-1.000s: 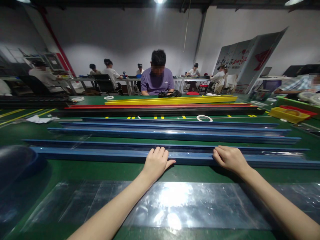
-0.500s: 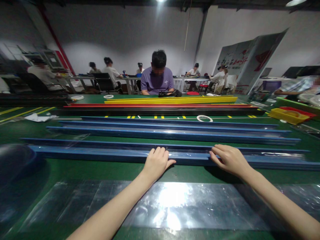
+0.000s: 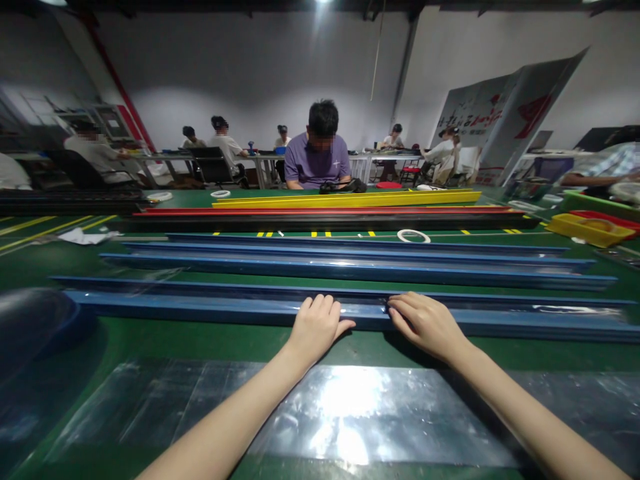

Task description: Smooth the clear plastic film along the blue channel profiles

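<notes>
A long blue channel-shaped profile (image 3: pixel 200 305) lies crosswise on the green table, nearest to me among the blue ones. My left hand (image 3: pixel 319 325) is closed over its near edge, fingers reaching into the channel and thumb stretched out to the right along the front. Just to the right, my right hand (image 3: pixel 423 323) is at the same profile with fingers curled together over the near wall. A small dark spot shows at its fingertips; whether it is a held piece cannot be made out. Closer to me lies a clear plastic sheet (image 3: pixel 400 413) with bright glare.
More blue profiles (image 3: pixel 350 268) lie behind, then a red-and-black profile (image 3: pixel 325 219) and a yellow one (image 3: pixel 350 199). A white tape ring (image 3: pixel 413 237) and a yellow tray (image 3: pixel 590 230) are to the right. A seated person in purple (image 3: pixel 319 157) faces me. Rolled film (image 3: pixel 35 327) stands at left.
My right hand has moved left along the blue profile, closer to my left hand. My left hand keeps its place on the edge. The view has shifted slightly.
</notes>
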A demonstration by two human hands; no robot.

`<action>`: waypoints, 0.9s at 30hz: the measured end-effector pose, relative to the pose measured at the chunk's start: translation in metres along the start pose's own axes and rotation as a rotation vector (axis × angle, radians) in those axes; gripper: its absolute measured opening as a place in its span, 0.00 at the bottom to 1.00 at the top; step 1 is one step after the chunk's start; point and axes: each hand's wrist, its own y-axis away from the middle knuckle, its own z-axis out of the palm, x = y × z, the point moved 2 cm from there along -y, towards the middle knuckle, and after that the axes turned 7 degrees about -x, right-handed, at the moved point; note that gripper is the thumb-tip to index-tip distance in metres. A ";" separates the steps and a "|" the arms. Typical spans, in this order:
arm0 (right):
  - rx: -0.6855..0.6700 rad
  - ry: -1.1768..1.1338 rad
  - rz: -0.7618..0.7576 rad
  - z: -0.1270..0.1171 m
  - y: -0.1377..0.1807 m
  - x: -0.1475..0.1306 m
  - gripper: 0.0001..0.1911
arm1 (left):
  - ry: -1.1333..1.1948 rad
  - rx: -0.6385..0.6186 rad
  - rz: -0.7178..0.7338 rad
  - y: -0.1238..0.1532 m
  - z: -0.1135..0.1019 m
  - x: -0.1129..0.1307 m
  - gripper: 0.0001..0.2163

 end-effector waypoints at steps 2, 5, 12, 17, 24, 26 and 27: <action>0.040 -0.015 0.006 0.003 0.002 0.001 0.13 | -0.002 -0.004 0.001 0.000 0.000 0.000 0.15; 0.088 -0.037 0.010 0.007 0.005 0.001 0.13 | -0.006 -0.008 0.002 0.000 -0.001 0.000 0.16; 0.131 -0.021 -0.056 0.008 0.008 -0.002 0.13 | -0.011 -0.005 0.001 0.000 -0.001 0.000 0.16; 0.125 0.010 -0.072 0.009 0.009 -0.004 0.14 | -0.006 0.000 0.007 0.001 -0.001 0.000 0.16; 0.114 0.040 -0.073 0.008 0.008 -0.006 0.14 | -0.005 -0.014 0.007 0.001 -0.002 -0.001 0.16; 0.105 0.042 -0.071 0.008 0.008 -0.006 0.14 | -0.006 -0.018 0.005 0.001 -0.003 -0.001 0.16; 0.101 0.043 -0.069 0.008 0.008 -0.006 0.14 | -0.007 -0.019 0.004 0.000 -0.003 -0.001 0.16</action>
